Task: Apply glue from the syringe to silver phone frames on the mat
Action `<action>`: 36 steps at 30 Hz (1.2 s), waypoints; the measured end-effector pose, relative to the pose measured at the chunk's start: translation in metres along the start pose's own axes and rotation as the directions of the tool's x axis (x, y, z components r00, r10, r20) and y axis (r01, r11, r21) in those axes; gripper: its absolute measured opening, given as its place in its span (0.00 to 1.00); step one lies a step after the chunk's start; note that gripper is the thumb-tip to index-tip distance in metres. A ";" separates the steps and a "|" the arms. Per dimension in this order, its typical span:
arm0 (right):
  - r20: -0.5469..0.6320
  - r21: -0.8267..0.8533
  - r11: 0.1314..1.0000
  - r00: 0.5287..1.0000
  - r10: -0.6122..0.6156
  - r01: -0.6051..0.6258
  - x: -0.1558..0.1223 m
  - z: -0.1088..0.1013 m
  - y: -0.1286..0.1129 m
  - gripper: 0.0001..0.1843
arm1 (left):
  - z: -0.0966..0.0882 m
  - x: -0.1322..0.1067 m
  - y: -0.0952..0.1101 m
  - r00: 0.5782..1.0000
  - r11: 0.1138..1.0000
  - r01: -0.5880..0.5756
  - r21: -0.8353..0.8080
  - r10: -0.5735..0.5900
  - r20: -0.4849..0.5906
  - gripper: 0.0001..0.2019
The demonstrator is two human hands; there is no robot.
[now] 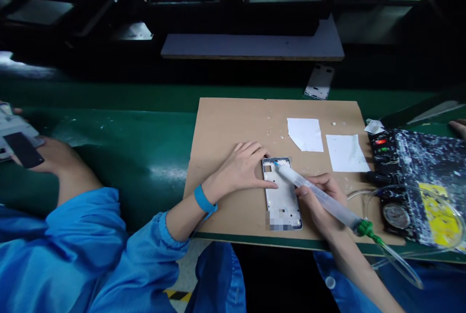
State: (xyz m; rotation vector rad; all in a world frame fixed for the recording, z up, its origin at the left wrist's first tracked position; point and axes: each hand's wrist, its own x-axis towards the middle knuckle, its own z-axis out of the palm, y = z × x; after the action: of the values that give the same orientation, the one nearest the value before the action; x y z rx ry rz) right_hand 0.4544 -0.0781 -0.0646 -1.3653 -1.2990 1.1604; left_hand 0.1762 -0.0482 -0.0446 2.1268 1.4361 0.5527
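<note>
A pale metal phone frame [280,196] lies flat on a brown cardboard sheet [233,128]. My left hand [243,167], with a blue wristband [204,200] on its wrist, steadies the frame; the fingertips touch the top left corner and the thumb rests across its inner face. In my right hand [324,201] is a long translucent dispensing syringe [337,208], held slanted like a pen. Its blue tip [276,164] is at the frame's upper end. A green fitting [365,229] joins the syringe's back end to a clear air tube [404,267].
Two white paper pieces [305,135] lie on the cardboard. Right of it stands a worn dispenser box [407,177] with a gauge. Another phone frame [319,81] lies beyond the cardboard. At left, a co-worker's hand [54,157] holds phone parts. A shelf [251,47] runs behind.
</note>
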 end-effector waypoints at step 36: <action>-0.053 0.012 1.000 0.998 -0.023 0.024 0.001 0.002 -0.001 0.31 | 0.001 0.001 -0.001 1.000 1.000 0.009 -0.021 -0.009 0.017 0.35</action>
State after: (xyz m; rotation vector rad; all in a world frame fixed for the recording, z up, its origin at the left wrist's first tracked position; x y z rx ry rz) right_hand 0.4528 -0.0767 -0.0641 -1.3594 -1.2648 1.1071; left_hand 0.1766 -0.0470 -0.0455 2.1026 1.4236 0.5437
